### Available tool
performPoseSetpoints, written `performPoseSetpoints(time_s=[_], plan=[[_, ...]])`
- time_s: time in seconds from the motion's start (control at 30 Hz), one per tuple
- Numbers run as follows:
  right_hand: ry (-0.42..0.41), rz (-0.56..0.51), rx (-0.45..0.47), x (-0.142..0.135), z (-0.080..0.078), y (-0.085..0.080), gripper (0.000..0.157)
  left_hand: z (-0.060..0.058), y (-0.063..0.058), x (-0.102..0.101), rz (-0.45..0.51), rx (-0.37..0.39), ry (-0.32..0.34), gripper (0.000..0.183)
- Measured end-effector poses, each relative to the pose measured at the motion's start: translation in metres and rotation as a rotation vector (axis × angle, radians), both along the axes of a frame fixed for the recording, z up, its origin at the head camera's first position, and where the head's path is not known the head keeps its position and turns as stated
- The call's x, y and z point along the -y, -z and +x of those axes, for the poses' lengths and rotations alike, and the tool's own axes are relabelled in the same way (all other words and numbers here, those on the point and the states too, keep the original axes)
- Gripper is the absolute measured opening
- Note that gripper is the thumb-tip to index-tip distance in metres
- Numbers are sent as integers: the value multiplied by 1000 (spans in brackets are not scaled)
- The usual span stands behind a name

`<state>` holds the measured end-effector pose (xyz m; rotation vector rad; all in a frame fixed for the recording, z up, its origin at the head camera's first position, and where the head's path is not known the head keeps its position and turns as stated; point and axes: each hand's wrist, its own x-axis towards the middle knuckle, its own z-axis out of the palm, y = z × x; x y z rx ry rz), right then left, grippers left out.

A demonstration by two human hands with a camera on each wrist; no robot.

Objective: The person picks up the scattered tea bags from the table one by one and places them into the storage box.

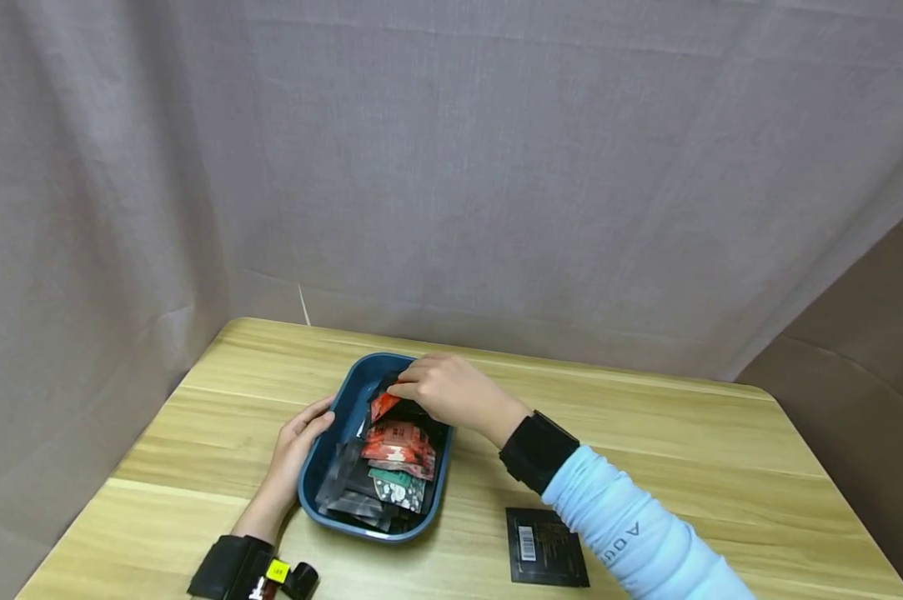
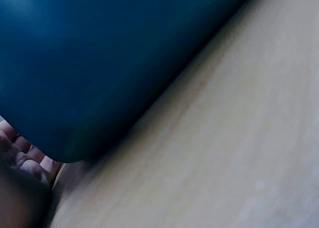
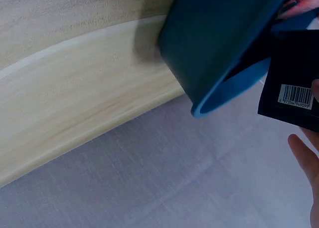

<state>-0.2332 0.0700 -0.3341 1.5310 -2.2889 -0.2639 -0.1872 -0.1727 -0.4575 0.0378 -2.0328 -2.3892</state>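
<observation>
A blue plastic bin (image 1: pixel 308 479) holds several packets, among them red packets (image 1: pixel 398 433), a green-and-white packet (image 1: pixel 398 490) and dark packets (image 1: pixel 353 502). Against its left side is my left hand (image 1: pixel 297 446), gripping the wall with the thumb up at the rim. In the left wrist view the bin's outer wall (image 2: pixel 99 63) fills much of the picture, and the fingers (image 2: pixel 32 165) show at its corner. My right hand (image 1: pixel 451 396) reaches over the far right rim. It pinches a black packet (image 3: pixel 289 71), whose barcode side shows in the right wrist view.
A black packet (image 1: pixel 547 547) with a white barcode lies on the wooden table (image 1: pixel 646 467), right of the bin and beside the right sleeve (image 1: pixel 639 529). Behind the table's far edge hangs a grey curtain (image 1: pixel 451 183).
</observation>
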Motion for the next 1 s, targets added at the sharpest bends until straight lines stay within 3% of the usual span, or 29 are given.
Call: performPoseSetpoints(time_s=[0.27,0.6,0.8,1.0], plan=[[9,27,1,11,-2,11,23,0,1,0,-8,5,-7,45],[32,-4,5,1,6,9,24,-1,-1,-2,-5,12,-2,46],[22,-29,-1,-9,22,11,29,1,1,-2,-6,14,-12,45],[32,-69,20,-25,49,12,34,1,2,-1,8,16,-6,46]])
